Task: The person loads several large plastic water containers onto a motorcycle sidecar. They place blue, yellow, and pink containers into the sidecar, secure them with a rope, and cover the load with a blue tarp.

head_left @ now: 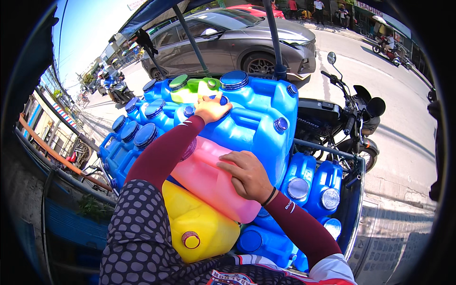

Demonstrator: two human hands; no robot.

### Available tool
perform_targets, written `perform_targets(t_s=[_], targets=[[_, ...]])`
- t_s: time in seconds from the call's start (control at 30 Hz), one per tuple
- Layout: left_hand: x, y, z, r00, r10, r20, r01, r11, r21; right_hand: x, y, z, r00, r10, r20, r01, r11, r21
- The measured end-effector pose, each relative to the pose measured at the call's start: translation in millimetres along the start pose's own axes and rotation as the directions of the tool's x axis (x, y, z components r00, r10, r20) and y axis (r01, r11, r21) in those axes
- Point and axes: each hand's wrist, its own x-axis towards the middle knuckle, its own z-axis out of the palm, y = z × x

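My left hand [211,109] reaches forward and rests, fingers curled, on the top of a large blue plastic jug [259,121] in a stack of blue jugs. My right hand [247,175] lies palm down with fingers spread on a pink jug [209,183] that is tilted on its side just in front of me. Below the pink jug lies a yellow jug [197,223] with a pink-rimmed cap. A green jug [190,89] sits at the far top of the pile. Both arms wear dark red sleeves.
The jugs fill a cart with a metal rail [327,148] and canopy poles [274,38]. A black motorcycle [344,118] stands at the right, a grey car [232,40] behind. A paved road runs to the right; a wall and shopfronts are on the left.
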Motion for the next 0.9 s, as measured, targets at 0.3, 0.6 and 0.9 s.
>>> perform_targets(t_s=[0.3, 0.6, 0.9], targets=[[12.7, -47.7, 3.5, 0.873, 0.486, -0.038, -0.485, 0.874, 0.015, 0.9, -6.4, 4.2, 0.999, 0.050, -0.016, -0.049, 0.998, 0.035], [-12.6, -8.4, 4.8, 0.990, 0.092, -0.110, -0.086, 0.995, 0.052, -3.1, -10.7, -0.2, 0.997, 0.068, -0.037, -0.067, 0.997, 0.024], [0.5, -53.6, -15.5, 0.717, 0.697, -0.028, -0.695, 0.717, 0.043, -6.1, -8.8, -0.3, 0.994, 0.100, -0.035, -0.100, 0.995, -0.015]])
